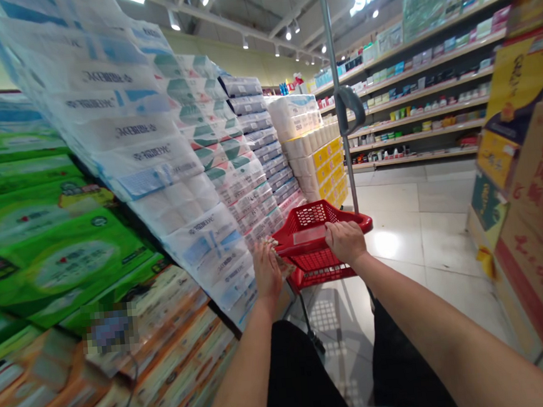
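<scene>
A red plastic shopping cart (320,256) with a mesh basket stands in front of me. My right hand (346,241) is closed round its red handle, right of the pale label panel (309,235). At the handle's left end, my left hand (266,270) is closed on a crumpled, light patterned cloth (283,264), which touches the cart's corner. The palm side of that hand is hidden. A grey metal pole (331,48) with a dark loop-shaped fitting (351,109) rises from the cart's right side.
Stacked tissue packs (154,144) line the left, with green packs (54,258) nearer. Cardboard boxes (542,207) edge the right. Shelves of small products (413,92) stand behind the pale tiled floor (397,244). A cable (129,396) hangs at lower left.
</scene>
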`<state>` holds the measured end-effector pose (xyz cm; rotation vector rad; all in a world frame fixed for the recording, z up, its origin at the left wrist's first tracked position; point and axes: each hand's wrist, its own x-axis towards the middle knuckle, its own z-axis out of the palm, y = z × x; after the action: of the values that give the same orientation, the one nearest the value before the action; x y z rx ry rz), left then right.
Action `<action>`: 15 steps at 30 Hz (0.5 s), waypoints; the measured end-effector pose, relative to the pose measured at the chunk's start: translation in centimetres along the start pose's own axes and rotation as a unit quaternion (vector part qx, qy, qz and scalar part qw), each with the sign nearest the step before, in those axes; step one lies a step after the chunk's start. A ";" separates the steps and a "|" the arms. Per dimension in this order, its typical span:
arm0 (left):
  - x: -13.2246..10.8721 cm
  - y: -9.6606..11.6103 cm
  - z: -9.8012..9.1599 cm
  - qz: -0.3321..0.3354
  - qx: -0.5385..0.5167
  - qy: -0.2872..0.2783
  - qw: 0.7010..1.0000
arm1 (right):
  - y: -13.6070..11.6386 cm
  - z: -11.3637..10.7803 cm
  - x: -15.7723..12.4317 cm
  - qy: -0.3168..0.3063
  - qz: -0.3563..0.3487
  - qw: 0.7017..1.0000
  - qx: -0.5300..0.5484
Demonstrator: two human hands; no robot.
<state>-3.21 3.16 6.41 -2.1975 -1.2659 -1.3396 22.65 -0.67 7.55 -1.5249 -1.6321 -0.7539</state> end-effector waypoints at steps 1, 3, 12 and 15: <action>-0.2 0.8 0.1 0.000 0.007 0.001 1.000 | 0.0 0.0 0.0 0.000 0.000 1.000 -0.001; -0.4 2.2 0.4 0.001 0.023 -0.008 1.000 | -0.1 0.0 0.0 0.001 -0.001 1.000 -0.001; 1.0 8.6 2.1 0.078 0.004 -0.068 0.995 | -0.4 0.1 -0.1 0.004 0.000 1.000 0.004; 2.3 10.2 2.5 0.032 -0.061 -0.085 0.994 | -0.4 0.0 -0.2 -0.009 0.006 1.000 0.024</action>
<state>6.73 -0.03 8.97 -2.4609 -1.1870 -1.2589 22.28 -0.84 7.43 -1.5102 -1.6413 -0.6903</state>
